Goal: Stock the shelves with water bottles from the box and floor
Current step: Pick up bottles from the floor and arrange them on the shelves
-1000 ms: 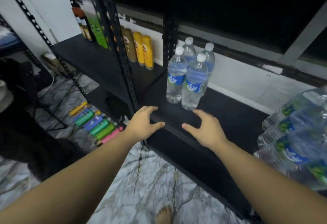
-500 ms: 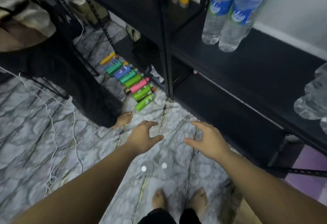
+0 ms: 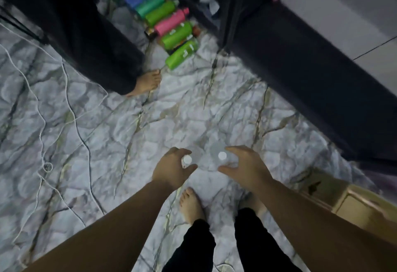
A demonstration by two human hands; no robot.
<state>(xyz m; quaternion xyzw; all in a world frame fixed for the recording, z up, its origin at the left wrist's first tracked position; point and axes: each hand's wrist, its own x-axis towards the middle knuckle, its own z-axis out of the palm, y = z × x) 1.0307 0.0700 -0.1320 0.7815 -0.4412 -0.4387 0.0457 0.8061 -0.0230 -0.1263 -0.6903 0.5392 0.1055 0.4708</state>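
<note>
View from above onto a marbled floor. Two clear water bottles stand upright side by side, seen end-on, each marked by a white cap. The left hand curls around the left bottle, thumb and fingers on either side of its cap, not yet closed; the right hand is spread beside the right bottle in the same way. The person's bare feet stand just below the bottles. A row of coloured bottles lies on the floor near the black shelf unit. A cardboard box sits at right; white cables trail at left; another person's bare foot appears nearby.
</note>
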